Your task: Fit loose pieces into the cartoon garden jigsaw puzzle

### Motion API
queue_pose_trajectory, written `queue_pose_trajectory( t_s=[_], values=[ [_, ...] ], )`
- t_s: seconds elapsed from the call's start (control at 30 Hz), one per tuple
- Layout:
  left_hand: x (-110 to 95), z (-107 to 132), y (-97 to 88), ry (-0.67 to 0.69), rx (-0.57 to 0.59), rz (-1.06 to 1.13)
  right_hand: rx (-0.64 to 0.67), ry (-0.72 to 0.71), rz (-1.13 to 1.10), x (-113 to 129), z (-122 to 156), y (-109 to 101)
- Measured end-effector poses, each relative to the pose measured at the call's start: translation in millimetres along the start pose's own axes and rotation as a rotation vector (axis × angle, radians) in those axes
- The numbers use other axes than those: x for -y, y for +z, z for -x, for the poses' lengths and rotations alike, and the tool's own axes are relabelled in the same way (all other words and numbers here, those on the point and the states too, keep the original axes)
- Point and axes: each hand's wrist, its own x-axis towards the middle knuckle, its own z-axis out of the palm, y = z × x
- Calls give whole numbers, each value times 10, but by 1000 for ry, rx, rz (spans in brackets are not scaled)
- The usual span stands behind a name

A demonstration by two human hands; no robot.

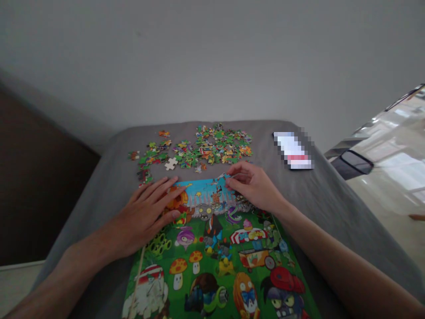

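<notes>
A colourful cartoon picture board (212,261) lies in front of me, green over most of its surface with a blue sky strip at the far end. Faint jigsaw seams show in that strip. My left hand (149,212) rests flat over the board's far left corner, fingers spread. At the far right part of the sky strip, my right hand (249,181) pinches a small blue puzzle piece (224,178) between thumb and forefinger. The piece's outline is partly hidden by the fingertips.
Beyond the board, many loose puzzle pieces (219,148) are heaped on the grey cloth (292,195). One piece (171,164) shows its pale back. A phone (294,150) with a lit, blurred screen lies at the right. A pale wall (212,66) rises behind.
</notes>
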Motion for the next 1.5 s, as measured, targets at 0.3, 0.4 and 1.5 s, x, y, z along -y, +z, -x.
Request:
queue_pose_trajectory(
  t_s=[0.3, 0.4, 1.5],
  values=[
    [-160, 8, -11, 29, -27, 46, -14, -172, 523, 33, 51, 199],
    [-168, 5, -5, 31, -41, 44, -37, -274, 700, 26, 56, 233],
    [-65, 13, -48, -19, -71, 41, 236, -456, 1192, 6, 443, 184]
  ],
)
